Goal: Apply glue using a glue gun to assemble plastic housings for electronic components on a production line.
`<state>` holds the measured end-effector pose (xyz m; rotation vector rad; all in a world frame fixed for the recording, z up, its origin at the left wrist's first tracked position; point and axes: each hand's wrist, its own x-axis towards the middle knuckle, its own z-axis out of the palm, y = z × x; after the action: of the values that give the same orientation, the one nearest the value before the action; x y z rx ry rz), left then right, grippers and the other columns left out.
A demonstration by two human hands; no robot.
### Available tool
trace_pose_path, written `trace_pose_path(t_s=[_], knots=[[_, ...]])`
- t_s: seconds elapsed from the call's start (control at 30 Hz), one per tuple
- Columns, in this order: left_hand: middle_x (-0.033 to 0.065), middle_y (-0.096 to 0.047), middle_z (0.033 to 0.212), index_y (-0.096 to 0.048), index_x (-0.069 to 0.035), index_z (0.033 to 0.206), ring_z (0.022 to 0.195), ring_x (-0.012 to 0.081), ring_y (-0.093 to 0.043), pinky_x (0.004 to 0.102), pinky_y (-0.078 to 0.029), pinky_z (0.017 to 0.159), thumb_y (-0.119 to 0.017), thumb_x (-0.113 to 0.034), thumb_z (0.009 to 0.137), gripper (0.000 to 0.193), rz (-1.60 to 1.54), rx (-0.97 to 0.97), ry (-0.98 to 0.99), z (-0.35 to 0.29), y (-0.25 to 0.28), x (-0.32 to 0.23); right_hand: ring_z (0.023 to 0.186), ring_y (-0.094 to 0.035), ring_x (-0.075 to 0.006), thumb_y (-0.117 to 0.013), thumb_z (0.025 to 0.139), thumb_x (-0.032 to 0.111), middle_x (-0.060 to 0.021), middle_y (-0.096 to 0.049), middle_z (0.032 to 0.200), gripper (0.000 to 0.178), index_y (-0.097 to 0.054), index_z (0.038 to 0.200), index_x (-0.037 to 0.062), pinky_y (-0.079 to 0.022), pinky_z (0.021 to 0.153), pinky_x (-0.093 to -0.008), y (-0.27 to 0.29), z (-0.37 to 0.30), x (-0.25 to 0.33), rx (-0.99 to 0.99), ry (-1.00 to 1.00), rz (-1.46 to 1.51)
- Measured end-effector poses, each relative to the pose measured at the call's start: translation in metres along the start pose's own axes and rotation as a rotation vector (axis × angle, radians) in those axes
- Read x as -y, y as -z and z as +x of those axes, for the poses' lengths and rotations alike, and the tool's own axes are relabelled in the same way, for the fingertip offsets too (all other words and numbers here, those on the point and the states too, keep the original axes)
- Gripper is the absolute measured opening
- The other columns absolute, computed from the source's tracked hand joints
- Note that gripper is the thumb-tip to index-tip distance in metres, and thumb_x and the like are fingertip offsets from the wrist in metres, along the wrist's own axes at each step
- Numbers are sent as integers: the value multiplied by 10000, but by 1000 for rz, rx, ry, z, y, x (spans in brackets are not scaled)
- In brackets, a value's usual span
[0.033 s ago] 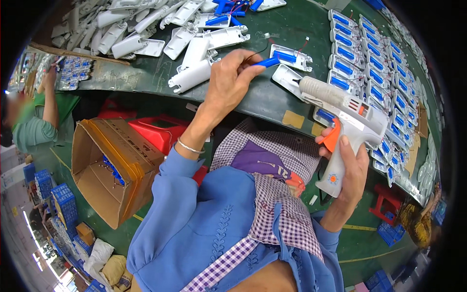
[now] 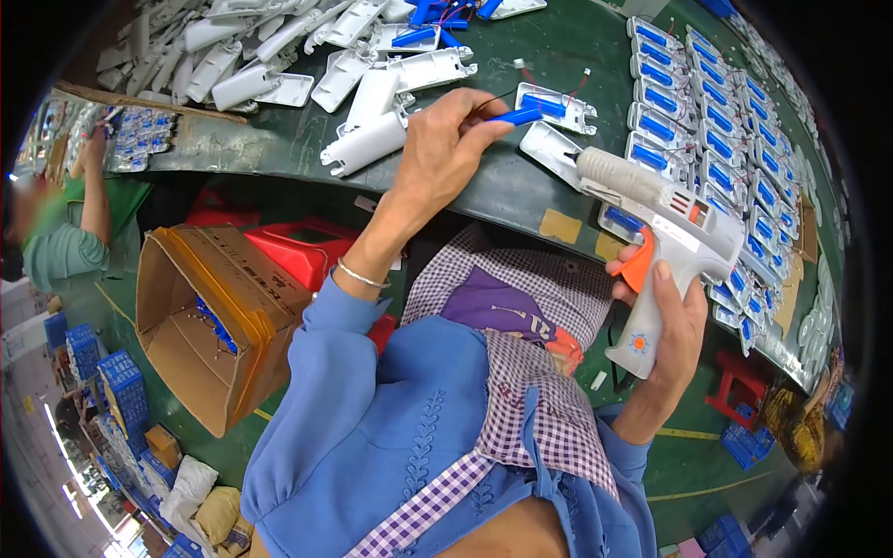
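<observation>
My left hand (image 2: 439,139) is closed in a pinch on a blue cylindrical battery (image 2: 517,117) with thin wires, held just above the bench edge. Behind it lies a white plastic shell (image 2: 581,119) with another blue battery (image 2: 542,104) in it. A second white shell (image 2: 544,147) sits nearer, its inside facing up. In my right hand (image 2: 677,325) is a white glue gun (image 2: 684,237), its nozzle pointing left over the end of that nearer shell. Fingers of this hand are wrapped round the handle, by the orange trigger (image 2: 637,262).
White shells (image 2: 242,86) are heaped at the far left, with loose blue batteries (image 2: 423,14) beside them. Rows of battery-filled shells (image 2: 656,100) cover the bench's right side. Below the bench stand a cardboard box (image 2: 200,372) and a red stool (image 2: 738,391). Another person (image 2: 70,237) works at far left.
My left hand has shifted very slightly up and right with the battery. The glue gun has moved a touch to the right.
</observation>
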<state>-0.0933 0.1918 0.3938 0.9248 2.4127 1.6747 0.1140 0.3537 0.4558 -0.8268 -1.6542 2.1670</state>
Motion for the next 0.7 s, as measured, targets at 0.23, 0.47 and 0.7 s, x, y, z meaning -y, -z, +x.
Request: trace_pose_path(t_s=[0.23,0.47,0.7], knots=[[76,-622,929,-667,-46,970,847,199,-576,315,-476,731,-669,-168,833,183,221,213,-309,26,-16,7,890,-641,-244,-480,952,139,-190,-630,1004,362,-460,1231,-90,-538,686,-283,8,-4,-4,-6,-16,-51],[80,-561,930,-680,-63,954,927,235,-519,339,-445,807,-688,-188,816,187,357,254,-442,37,-29,14,789,-613,-205,-486,945,128,-169,-629,944,337,-479,1196,-96,-465,639,-275,12,-1,-9,-24,-14,-76],[87,-549,951,-689,-50,923,974,244,-509,345,-435,852,-691,-158,791,170,378,410,-425,45,-38,16,792,-625,-216,-507,936,119,-174,-634,937,328,-485,1191,-85,-496,651,-288,16,-10,-8,-33,-34,35]])
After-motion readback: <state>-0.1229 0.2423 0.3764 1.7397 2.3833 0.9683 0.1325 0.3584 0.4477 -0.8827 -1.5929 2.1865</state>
